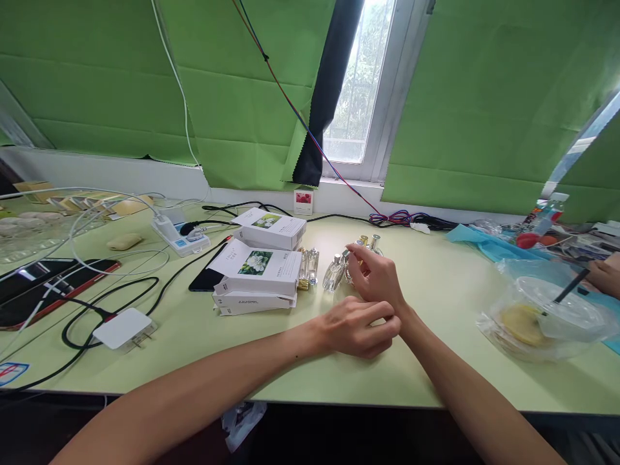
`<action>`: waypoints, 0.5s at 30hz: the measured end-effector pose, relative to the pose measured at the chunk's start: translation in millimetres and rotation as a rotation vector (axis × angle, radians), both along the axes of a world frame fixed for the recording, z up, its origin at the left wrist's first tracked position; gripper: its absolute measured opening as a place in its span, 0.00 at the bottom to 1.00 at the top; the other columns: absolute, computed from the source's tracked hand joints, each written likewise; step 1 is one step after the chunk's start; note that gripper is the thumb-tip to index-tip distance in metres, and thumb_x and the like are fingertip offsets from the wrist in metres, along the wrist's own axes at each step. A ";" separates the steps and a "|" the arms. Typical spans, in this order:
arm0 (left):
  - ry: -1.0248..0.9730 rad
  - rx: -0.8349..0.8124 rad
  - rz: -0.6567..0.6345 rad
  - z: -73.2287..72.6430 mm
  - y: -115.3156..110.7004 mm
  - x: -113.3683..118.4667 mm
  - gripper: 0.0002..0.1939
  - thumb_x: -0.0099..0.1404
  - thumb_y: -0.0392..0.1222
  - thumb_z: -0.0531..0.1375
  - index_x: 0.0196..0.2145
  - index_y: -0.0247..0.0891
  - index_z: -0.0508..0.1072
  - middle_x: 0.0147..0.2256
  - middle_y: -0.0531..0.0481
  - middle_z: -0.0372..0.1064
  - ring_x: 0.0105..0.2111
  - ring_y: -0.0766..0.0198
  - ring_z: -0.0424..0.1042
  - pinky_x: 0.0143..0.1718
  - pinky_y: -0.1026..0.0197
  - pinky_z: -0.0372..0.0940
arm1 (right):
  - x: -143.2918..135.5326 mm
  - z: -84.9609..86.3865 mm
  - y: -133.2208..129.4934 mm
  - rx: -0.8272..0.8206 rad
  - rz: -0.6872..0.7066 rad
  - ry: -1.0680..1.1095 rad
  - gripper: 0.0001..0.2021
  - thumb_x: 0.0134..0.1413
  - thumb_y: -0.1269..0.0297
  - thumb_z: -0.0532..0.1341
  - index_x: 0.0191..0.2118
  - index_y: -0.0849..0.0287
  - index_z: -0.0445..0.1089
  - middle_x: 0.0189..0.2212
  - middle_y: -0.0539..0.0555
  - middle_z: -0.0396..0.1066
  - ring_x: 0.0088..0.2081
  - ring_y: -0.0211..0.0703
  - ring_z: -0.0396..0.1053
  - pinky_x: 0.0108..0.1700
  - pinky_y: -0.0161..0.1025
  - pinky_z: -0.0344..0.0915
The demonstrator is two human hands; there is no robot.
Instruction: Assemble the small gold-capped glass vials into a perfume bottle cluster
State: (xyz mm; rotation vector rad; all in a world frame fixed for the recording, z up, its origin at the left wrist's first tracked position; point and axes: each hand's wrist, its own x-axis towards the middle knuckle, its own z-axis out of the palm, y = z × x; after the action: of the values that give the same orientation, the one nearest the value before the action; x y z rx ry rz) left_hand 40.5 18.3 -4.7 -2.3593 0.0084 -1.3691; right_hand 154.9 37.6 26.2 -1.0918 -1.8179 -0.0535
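My right hand is among several small glass perfume bottles, its fingers curled at the silver cap of one glass bottle; the hand partly hides that bottle. Another clear bottle leans just to the left. Behind the hand, a gold cap and a silver cap show. My left hand lies with its fingers folded against my right wrist, holding nothing that I can see. Slim glass vials with metallic ends lie between the bottles and a stack of white flower-printed boxes.
A power strip, a white charger, phones and loose cables spread over the left side. On the right are a plastic bag with a lidded cup, a drink bottle and another person's hand. The table's front edge runs below my forearms.
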 end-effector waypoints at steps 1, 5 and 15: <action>0.002 0.000 -0.003 -0.1 0.0 0.0 0.03 0.64 0.32 0.55 0.34 0.35 0.69 0.30 0.53 0.67 0.23 0.73 0.64 0.22 0.66 0.58 | 0.4 -0.6 0.6 0.005 0.004 -0.010 0.14 0.66 0.64 0.53 0.48 0.59 0.75 0.28 0.51 0.76 0.22 0.38 0.68 0.30 0.36 0.64; 0.027 -0.001 0.011 -1.5 0.4 -0.4 0.03 0.63 0.32 0.55 0.35 0.35 0.68 0.31 0.53 0.67 0.24 0.73 0.64 0.23 0.65 0.57 | 1.4 -3.1 2.8 0.034 0.015 -0.026 0.15 0.66 0.64 0.54 0.50 0.59 0.75 0.32 0.54 0.78 0.22 0.37 0.67 0.31 0.36 0.65; -0.034 -0.009 -0.038 3.9 -1.6 1.4 0.05 0.62 0.30 0.54 0.33 0.35 0.69 0.29 0.54 0.67 0.23 0.72 0.61 0.22 0.66 0.60 | 1.2 -1.6 1.4 -0.010 0.069 -0.046 0.17 0.66 0.66 0.54 0.55 0.58 0.73 0.39 0.57 0.78 0.26 0.38 0.68 0.32 0.37 0.67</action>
State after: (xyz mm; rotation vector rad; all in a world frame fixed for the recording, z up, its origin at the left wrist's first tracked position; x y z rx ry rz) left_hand 41.9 16.7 -0.8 -2.3539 0.0376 -1.4300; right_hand 156.1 39.0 24.6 -1.0416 -1.8977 -0.0288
